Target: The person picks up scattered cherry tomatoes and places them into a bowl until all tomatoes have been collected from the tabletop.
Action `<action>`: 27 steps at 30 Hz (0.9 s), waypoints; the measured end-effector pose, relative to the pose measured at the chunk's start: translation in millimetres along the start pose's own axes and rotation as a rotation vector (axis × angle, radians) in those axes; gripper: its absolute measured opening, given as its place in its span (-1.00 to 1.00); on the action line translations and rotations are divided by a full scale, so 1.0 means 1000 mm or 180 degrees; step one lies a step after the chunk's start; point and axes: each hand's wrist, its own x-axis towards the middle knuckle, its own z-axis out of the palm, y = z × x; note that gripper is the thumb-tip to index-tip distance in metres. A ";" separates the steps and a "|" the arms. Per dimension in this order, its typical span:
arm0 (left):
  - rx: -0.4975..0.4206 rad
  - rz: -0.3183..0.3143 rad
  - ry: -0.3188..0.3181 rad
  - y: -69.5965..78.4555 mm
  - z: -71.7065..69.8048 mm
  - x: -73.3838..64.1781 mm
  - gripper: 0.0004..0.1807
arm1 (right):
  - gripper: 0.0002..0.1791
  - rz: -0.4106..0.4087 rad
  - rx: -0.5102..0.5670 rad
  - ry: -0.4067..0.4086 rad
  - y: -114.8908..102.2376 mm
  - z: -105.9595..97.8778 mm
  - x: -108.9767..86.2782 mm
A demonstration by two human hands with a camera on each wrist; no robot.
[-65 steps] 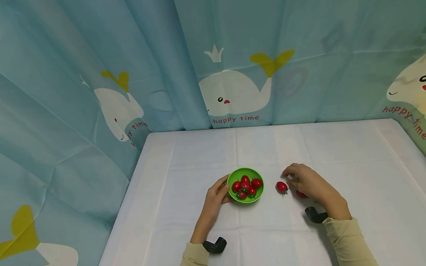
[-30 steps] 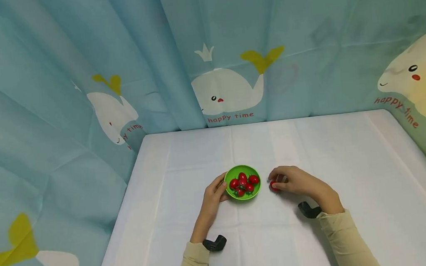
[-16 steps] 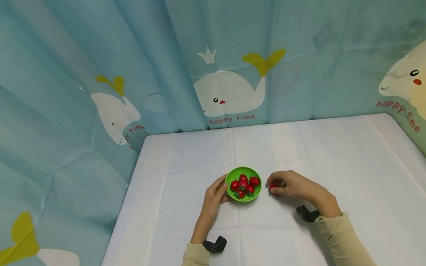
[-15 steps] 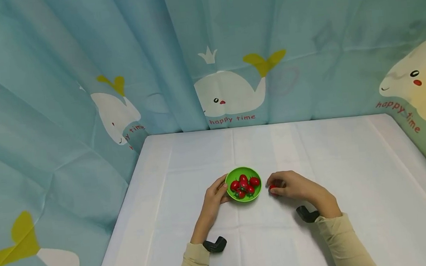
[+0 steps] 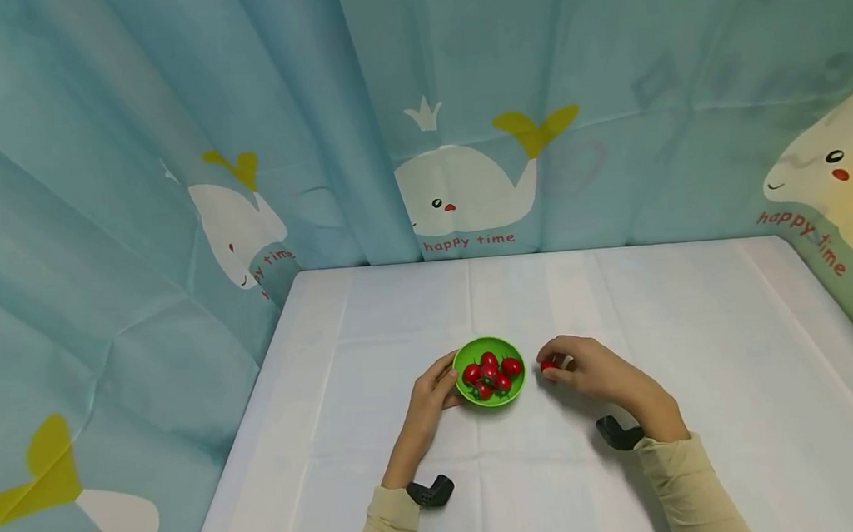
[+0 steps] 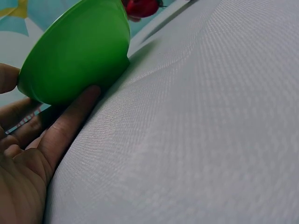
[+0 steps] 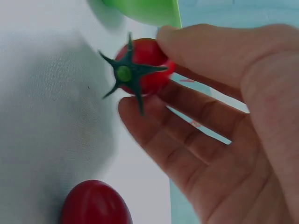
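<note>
A small green bowl stands on the table with several red cherry tomatoes inside. My left hand holds its left side; in the left wrist view the thumb lies low along the bowl's outer wall and fingers reach the rim. Just right of the bowl, my right hand pinches a cherry tomato between thumb and fingers, its green star-shaped stalk facing the right wrist camera. This tomato appears raised off the cloth. Another red tomato lies below, hidden under the right hand in the head view.
White cloth covers the table. A blue curtain with whale prints hangs along the back and left, turning green at the right. Black wrist devices sit below both hands.
My right hand has moved left toward the bowl, taken hold of a cherry tomato and seems to have lifted it slightly. The left hand stays at the bowl. The head view shifts slightly.
</note>
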 end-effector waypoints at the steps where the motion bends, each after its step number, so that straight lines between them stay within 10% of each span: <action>1: 0.0002 0.0000 -0.0001 0.000 0.000 0.000 -0.45 | -0.86 -0.0007 0.0018 0.0034 -0.001 0.000 0.000; 27: 0.0034 0.0000 0.0019 -0.001 -0.001 0.001 -0.46 | -0.74 -0.0654 -0.0153 0.0587 -0.031 -0.007 0.013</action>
